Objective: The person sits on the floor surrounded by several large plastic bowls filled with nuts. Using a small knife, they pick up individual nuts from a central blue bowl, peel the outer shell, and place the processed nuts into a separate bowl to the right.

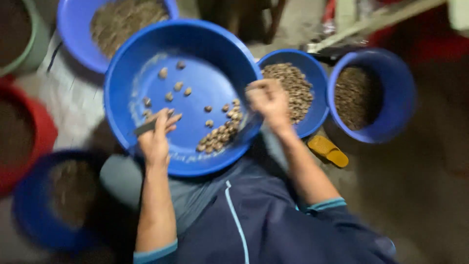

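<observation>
The biggest thing in front of me is the wide blue basin (195,73) resting on my lap, tipped a little toward me. It looks like thin plastic: light, a bit flexible, smooth enough to slide, so I would judge the rim the safest place to hold it. Around it stand other tubs: a smaller blue bowl (312,78) heaped with nuts just to the right, a deeper blue bucket (391,93) beyond that, a red tub (34,132) at left.

Scattered in the basin are brown nuts (222,134), most gathered at the lower right. They seem small, hard and light, likely to roll; pinching one between fingertips should suit.

My left hand (156,139) rests on the near rim, fingers curled around a dark flat tool (145,128). My right hand (267,100) hovers over the right rim, closed into a loose fist; blur hides whether it holds anything.
</observation>
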